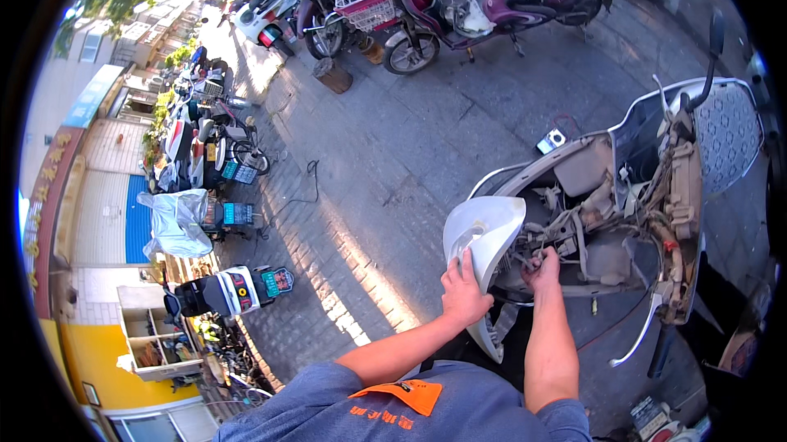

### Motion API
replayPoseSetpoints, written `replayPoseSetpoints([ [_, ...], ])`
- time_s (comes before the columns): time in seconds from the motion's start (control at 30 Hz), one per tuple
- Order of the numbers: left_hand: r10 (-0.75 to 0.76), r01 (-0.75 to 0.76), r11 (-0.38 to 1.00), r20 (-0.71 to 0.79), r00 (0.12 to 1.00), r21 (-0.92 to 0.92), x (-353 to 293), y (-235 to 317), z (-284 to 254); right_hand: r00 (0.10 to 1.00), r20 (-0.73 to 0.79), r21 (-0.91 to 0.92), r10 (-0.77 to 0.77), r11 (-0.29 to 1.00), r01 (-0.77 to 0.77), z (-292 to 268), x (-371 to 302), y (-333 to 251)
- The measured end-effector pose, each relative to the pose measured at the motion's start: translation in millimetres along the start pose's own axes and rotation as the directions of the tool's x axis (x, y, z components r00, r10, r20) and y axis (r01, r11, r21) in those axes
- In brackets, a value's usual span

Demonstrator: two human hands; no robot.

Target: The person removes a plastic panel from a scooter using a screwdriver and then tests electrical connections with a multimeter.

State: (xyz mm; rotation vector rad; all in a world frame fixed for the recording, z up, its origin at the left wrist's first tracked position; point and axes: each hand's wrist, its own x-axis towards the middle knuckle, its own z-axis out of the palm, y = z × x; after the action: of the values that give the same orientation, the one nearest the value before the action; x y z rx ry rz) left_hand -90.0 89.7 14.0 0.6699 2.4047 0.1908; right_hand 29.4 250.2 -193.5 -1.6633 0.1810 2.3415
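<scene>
A white curved panel (485, 225) stands near the left end of a stripped scooter (590, 204) on a paved street, right of center, in front of a person in a blue-gray shirt (475, 409). Open pavement (393, 171) stretches away to the left and beyond the panel, crossed by bands of sunlight and a loose black cable (310, 188). At the far side, the room ends at a purple scooter (500, 11) and a wooden stump (334, 75); at left, it ends at a row of parked two-wheelers, among them a white-and-black scooter (225, 290). To the right, space is tight: the stripped scooter's rim, bare wiring and a brake lever (641, 337) crowd close, and a small boxed device (552, 140) sits just beyond the rim.

The left hand (466, 294) lies against the panel's near face, fingers extended and partly spread, thumb apart; whether it clasps the panel cannot be told. The right hand (541, 270), just right of the panel, reaches the scooter's exposed inner parts with fingers curled and drawn together; what, if anything, it pinches is too small to make out.
</scene>
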Motion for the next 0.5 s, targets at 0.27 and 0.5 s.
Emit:
replayPoseSetpoints([
  [0.27, -0.103, 0.103, 0.995, 0.023, 0.994, 0.012, -4.3, 19.7, 9.1, 0.959, -0.255, -0.100, -0.124, 0.990, 0.101, 23.4, -17.2, 17.4],
  [0.5, -0.151, 0.146, 0.987, 0.090, 0.984, 0.065, -5.0, 41.8, 5.7, 0.913, -0.316, -0.118, -0.258, 0.965, 0.232, 29.9, -55.2, 19.9],
])
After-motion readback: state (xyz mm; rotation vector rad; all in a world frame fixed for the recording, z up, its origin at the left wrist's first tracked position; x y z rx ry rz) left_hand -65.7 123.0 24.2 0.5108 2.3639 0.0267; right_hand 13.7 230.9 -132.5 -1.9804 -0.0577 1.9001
